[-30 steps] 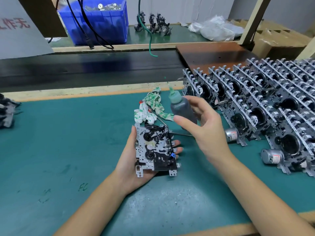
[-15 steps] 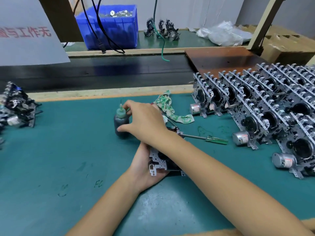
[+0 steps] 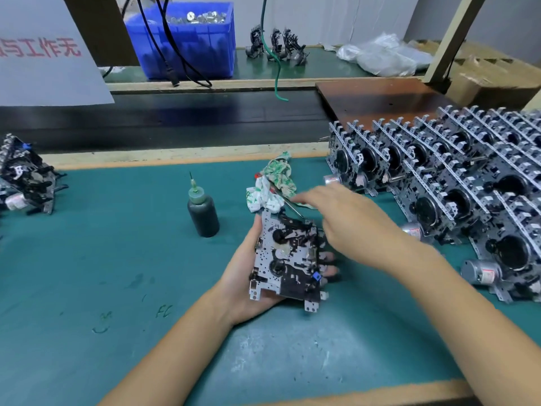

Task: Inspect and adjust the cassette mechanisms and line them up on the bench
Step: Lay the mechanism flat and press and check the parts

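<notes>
Head view. Since the earlier frame, your right hand has let go of the oil bottle and crossed back to the right. The bottle now stands upright on the tabletop, to the left of your left hand and clear of it, needle tip pointing up. The right hand is blurred with motion; its fingers appear extended and loose, and it holds nothing. It hovers over the far right corner of the cassette mechanism, just this side of the patterned rag and the thin metal shaft of the tool lying beside that rag.

Judged from this, the oiling step on this unit is finished and the next action is adjustment, probably with that tool, though the hand has not yet closed on it.

Your left hand grips the mechanism from beneath: palm under the plate, thumb along its left edge, fingertips showing past its right edge. The unit is held above the tabletop, component side facing up toward you. Its long axis runs away from you, leaning slightly to the left at the far end. The small blue part sits at the near right edge, beside your fingertips.

The rows of lined-up mechanisms stand to the right of your right hand; this unit has not yet joined them.
</notes>
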### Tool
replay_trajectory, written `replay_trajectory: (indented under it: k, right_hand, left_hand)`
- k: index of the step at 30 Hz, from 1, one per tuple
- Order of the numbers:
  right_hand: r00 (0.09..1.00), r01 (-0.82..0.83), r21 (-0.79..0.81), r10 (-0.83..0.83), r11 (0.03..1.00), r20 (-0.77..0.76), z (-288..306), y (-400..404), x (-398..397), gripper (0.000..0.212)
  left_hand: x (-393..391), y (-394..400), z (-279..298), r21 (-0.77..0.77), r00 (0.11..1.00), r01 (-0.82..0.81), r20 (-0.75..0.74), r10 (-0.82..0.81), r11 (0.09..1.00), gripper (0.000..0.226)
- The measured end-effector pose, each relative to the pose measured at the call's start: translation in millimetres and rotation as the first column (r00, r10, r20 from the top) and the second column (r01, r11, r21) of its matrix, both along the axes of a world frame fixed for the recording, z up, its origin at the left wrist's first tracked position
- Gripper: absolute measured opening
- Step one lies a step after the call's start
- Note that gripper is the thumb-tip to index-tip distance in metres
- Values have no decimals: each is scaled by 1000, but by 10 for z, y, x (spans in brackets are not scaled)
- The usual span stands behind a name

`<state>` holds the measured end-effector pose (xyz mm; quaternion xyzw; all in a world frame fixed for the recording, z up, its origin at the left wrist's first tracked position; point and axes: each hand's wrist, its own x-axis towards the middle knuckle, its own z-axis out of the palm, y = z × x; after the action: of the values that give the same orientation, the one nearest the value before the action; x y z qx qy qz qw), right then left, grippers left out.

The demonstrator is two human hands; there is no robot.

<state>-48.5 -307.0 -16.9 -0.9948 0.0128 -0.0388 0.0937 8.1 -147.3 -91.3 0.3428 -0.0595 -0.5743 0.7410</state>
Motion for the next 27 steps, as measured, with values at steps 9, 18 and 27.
replay_trajectory:
  k: [9, 18, 27]
  right_hand:
    - [985, -174, -94, 174, 980, -10, -262, -238, -641, 39]
    - [967, -98, -57, 109, 993, 232, -540, -122, -887, 51]
    - [940, -36, -96, 66, 995, 335, -622, -55, -861, 49]
  left_hand:
    - [130, 98, 152, 232, 963, 252, 35, -267, 940, 114]
    - [102, 293, 356, 476, 863, -154, 492, -117, 866, 85]
    - [-492, 524, 330, 464, -204, -726, 560, -803, 508, 88]
